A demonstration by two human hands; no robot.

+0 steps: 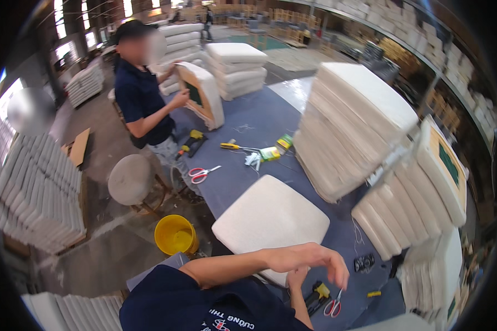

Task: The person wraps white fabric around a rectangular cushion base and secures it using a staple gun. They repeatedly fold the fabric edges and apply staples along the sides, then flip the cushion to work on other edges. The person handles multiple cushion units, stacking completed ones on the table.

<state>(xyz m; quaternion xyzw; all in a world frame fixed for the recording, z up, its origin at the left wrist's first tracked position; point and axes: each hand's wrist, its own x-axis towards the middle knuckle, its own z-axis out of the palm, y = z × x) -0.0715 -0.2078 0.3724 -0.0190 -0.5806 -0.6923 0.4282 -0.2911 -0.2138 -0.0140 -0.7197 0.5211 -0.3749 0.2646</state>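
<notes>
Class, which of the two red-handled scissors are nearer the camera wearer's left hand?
The lower-right scissors, just below the left hand in the picture; the upper-left scissors lie farther off, near the co-worker.

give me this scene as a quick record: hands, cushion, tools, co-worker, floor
left hand: fingers bent downward, seemingly empty
right hand: by the cushion, partly hidden; grip unclear
cushion: off-white seat cushion on blue-grey table
near tools: yellow-and-black staple gun, red-handled scissors
far tools: second staple gun, second scissors
co-worker: holding another cushion tilted up
floor: yellow bucket, round-topped stool
</notes>
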